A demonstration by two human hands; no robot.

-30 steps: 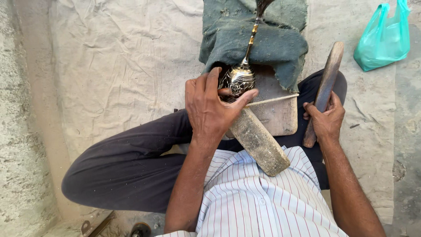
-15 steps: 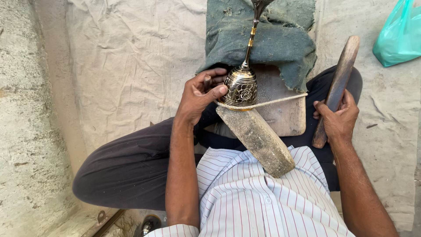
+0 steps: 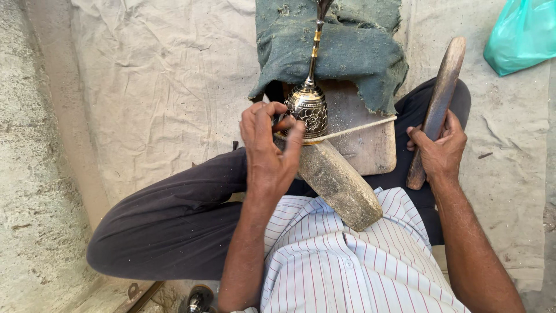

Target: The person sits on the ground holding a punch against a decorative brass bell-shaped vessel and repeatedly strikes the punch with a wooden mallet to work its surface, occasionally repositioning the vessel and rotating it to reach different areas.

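Engraved brass bell point(image 3: 308, 111) held at frame centre.
It is clasped by the left hand point(image 3: 269, 152); a wooden stick point(image 3: 435, 111) is gripped tight by the right hand point(image 3: 440, 152), centre right.

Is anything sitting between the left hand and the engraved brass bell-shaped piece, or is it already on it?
Nothing visible stands between them. The left hand is already on the engraved brass piece, fingers curled at its lower rim where the cord wraps around. The right hand is apart from it, gripping the wooden bow stick.
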